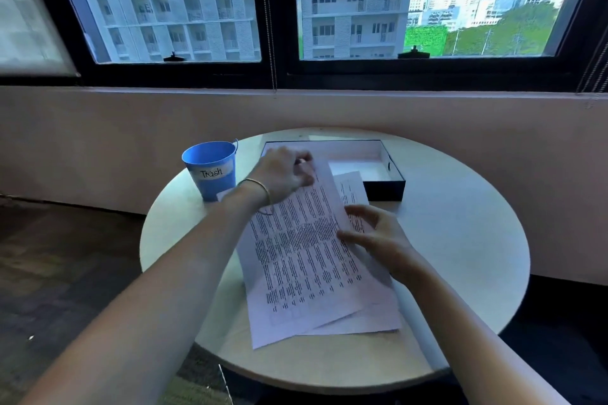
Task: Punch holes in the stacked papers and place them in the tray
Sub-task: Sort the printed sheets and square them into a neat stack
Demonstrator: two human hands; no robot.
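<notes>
Printed papers (302,260) are pinched by the left hand (283,174) and right hand (378,233); squaring is judged next, before the tray (385,189) beyond.

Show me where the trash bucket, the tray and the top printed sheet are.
Bucket (210,171): head view, on its white label.
Tray (385,189): head view, on its dark front wall.
Top sheet (302,256): head view, middle of the printed text.
</notes>
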